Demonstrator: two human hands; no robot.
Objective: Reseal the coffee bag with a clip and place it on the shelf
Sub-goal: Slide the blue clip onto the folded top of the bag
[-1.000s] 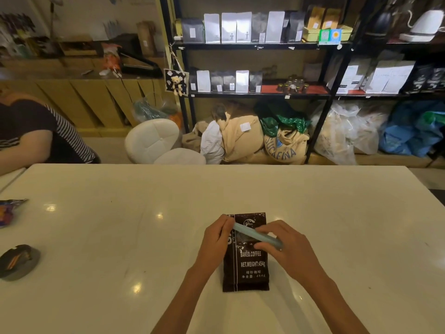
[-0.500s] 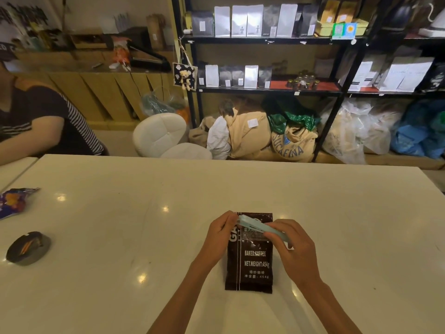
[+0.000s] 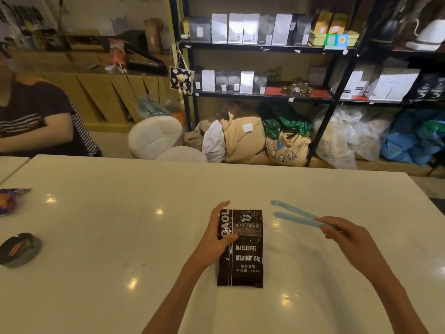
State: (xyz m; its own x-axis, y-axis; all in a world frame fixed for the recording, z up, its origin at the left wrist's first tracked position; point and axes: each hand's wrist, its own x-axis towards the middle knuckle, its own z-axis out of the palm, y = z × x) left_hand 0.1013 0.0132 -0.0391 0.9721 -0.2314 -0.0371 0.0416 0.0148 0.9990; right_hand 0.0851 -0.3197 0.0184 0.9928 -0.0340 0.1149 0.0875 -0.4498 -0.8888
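A dark brown coffee bag point(image 3: 245, 259) printed "BAKED.COFFEE" lies flat on the white table point(image 3: 120, 237), its top pointing away from me. My left hand point(image 3: 216, 235) grips the bag's upper left edge, thumb on its front. To the right of the bag, my right hand point(image 3: 346, 239) holds a long light-blue clip point(image 3: 292, 216) by one end. The clip's two arms are spread apart and point left toward the bag without touching it. A black shelf point(image 3: 262, 96) with rows of bags stands behind the table.
A dark ashtray point(image 3: 18, 249) and a colourful wrapper point(image 3: 12, 198) lie at the table's left edge. A person in a striped shirt point(image 3: 36, 119) sits at the far left. A white chair point(image 3: 159, 138) and sacks point(image 3: 260, 141) stand on the floor below the shelf.
My right hand has drawn the clip off the bag's top and moved it to the right, where its arms now stand apart. My left hand stays on the bag's left edge.
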